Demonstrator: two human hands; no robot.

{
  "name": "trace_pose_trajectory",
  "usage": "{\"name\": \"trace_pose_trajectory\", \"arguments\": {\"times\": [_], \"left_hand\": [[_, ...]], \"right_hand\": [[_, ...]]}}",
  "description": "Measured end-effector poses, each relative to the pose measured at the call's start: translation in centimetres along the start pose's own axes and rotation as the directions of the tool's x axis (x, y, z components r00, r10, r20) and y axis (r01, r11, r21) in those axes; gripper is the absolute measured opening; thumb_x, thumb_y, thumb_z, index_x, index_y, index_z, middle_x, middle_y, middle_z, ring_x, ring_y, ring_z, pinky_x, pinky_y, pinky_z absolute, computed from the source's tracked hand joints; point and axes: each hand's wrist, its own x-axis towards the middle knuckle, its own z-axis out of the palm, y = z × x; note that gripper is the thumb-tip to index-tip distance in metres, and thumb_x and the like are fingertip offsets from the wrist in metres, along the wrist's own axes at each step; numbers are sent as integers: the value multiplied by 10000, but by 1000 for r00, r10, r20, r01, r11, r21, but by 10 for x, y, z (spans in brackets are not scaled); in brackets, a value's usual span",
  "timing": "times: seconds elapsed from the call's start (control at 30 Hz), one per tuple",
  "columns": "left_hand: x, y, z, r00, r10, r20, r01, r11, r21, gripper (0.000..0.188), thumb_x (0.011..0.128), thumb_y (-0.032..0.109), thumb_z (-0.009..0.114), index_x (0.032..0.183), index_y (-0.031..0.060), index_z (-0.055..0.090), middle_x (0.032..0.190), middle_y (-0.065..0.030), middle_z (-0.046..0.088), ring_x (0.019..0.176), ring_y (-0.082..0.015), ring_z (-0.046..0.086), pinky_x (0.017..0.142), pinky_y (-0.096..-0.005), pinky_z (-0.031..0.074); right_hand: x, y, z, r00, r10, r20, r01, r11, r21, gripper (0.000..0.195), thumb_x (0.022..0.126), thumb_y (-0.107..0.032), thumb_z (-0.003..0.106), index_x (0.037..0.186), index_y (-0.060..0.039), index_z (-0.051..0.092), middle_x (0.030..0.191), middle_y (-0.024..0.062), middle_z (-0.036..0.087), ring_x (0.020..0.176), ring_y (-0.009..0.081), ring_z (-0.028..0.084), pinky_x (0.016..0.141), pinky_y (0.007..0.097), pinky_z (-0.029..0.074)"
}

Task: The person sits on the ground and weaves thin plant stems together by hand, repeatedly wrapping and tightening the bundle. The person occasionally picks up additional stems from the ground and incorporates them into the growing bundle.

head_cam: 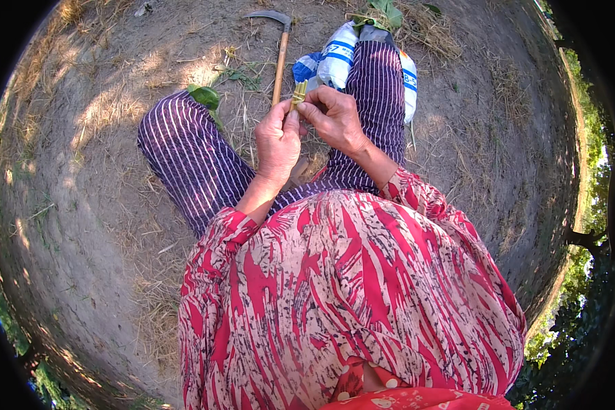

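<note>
My left hand (278, 141) and my right hand (338, 118) meet in front of my lap, between my spread knees. A small bundle of short yellow-green stalks or straws (299, 93) is pinched between their fingertips, with a strand wrapped around it. My left fingers hold its lower end; my right thumb and forefinger press at its right side. Just beyond my left hand lies a sickle (281, 61) on the soil, its curved metal blade far from me and its wooden handle reaching towards my fingers. The end of the handle is hidden behind my hand.
A white and blue printed plastic sack (336, 56) lies by my right leg, with green leaves (387, 13) beyond it. Another green leaf (205, 97) is beside my left knee. Dry straw (156, 307) is scattered over bare soil. Trees stand at the right rim.
</note>
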Motion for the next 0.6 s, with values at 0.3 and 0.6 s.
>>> {"name": "trace_pose_trajectory", "arguments": {"times": [0.3,0.6], "left_hand": [[1,0,8,996,38,-87,-39,999,-7,149,881,26,508,1005,3,588,704,-29,591,559,-72,556,503,-226,452],[2,-3,13,996,78,-44,-77,997,8,156,878,24,509,1012,-1,584,757,-33,593,563,-69,549,502,-218,448]], "right_hand": [[2,-11,-7,999,-32,-24,30,998,-61,157,766,-77,663,873,19,600,751,102,586,591,153,565,520,289,461],[23,-13,-27,843,-514,161,526,721,-451,191,685,-55,665,866,-52,603,890,116,540,810,280,536,654,366,461]]}}
